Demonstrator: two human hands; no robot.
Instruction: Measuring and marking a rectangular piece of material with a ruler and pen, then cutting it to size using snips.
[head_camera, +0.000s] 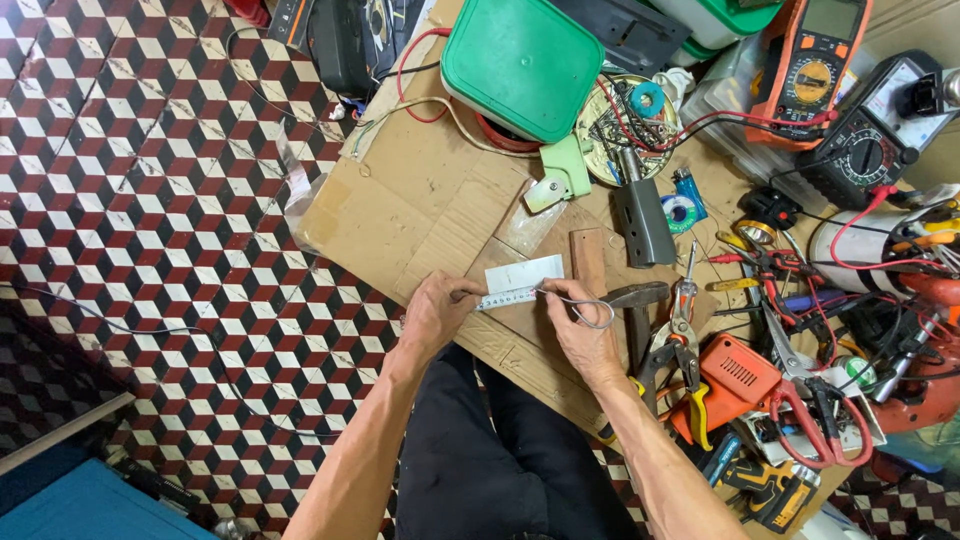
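Note:
My left hand (435, 312) pinches the left end of a narrow pale ruler strip (505, 297) that lies across the cardboard sheet (400, 190). My right hand (585, 335) holds a thin grey wire (597, 316) at the strip's right end; the wire loops back over my fingers. A small white rectangular piece (525, 271) lies just beyond the strip, touching it. A brown wooden block (588, 258) stands right behind my right hand.
A green box (525, 65) sits at the back. Two multimeters (815, 70) (862, 152) with red leads lie at the right. A hammer (640, 296), pliers (680, 350), an orange tool (737, 375) and red-handled scissors (815, 425) crowd the right. Patterned floor tiles (150, 200) lie left.

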